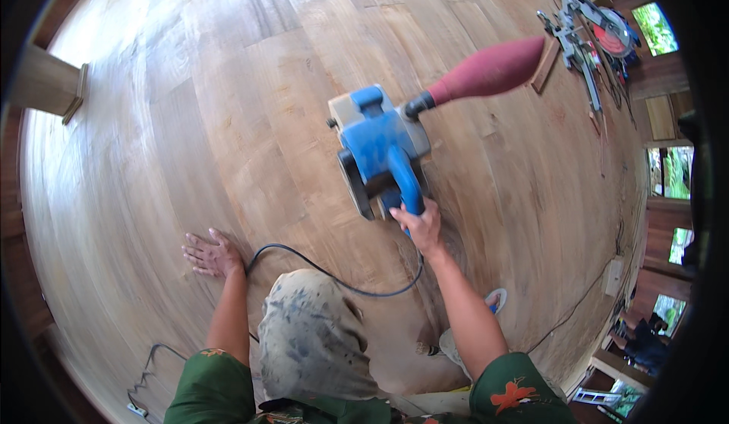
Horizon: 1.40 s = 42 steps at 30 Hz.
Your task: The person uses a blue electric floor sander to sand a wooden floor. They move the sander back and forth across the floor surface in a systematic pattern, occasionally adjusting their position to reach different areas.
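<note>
A blue and grey belt sander [376, 147] stands on the wooden plank floor [250, 143], ahead of me and near the middle. Wrapped round its blue rear handle is my right hand [422, 225]. A puffed red dust bag [490, 68] sticks out from the sander's right side. My left hand [214, 254] lies with spread fingers on the boards and holds nothing. From the sander's rear a dark power cord [364, 293] loops back towards my left wrist. Between my arms bulges grey cloth [313, 333] with dark stains, hiding the floor beneath it.
A mitre saw [600, 36] stands far right beside a wooden strip [545, 65]. A white socket box [613, 276] with a cord lies along the right edge. A squared wooden post [49, 82] rises at left. Another person [647, 342] is at the lower right.
</note>
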Each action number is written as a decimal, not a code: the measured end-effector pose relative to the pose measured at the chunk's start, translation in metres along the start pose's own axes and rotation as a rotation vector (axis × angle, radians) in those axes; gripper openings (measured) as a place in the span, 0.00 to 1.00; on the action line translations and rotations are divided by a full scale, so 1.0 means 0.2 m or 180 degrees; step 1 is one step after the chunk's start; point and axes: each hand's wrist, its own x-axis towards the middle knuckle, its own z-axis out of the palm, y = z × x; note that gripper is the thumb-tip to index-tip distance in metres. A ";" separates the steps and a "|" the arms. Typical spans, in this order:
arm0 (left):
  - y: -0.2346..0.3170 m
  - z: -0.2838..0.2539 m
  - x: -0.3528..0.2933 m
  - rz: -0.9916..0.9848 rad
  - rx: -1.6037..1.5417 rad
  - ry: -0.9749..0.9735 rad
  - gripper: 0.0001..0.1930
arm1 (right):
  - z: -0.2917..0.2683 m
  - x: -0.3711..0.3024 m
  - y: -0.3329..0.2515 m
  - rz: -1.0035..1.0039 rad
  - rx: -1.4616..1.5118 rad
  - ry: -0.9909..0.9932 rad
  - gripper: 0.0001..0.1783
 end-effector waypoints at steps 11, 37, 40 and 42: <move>-0.27 -0.18 -0.48 0.3777 -0.1157 -0.0729 0.32 | 0.12 0.20 -0.03 -0.0507 0.0138 -0.0298 0.14; -0.83 -0.29 -0.02 0.0785 -0.0979 -0.0638 0.17 | 0.13 -0.14 0.09 0.0032 0.0380 -0.0068 0.14; -0.27 -0.17 0.25 0.0919 -0.1729 -0.0243 0.23 | 0.12 -0.10 0.06 0.0069 0.0427 -0.0127 0.14; 0.12 -0.09 0.42 0.0970 -0.1566 -0.0145 0.30 | 0.14 0.02 -0.01 -0.0007 0.0394 -0.0170 0.14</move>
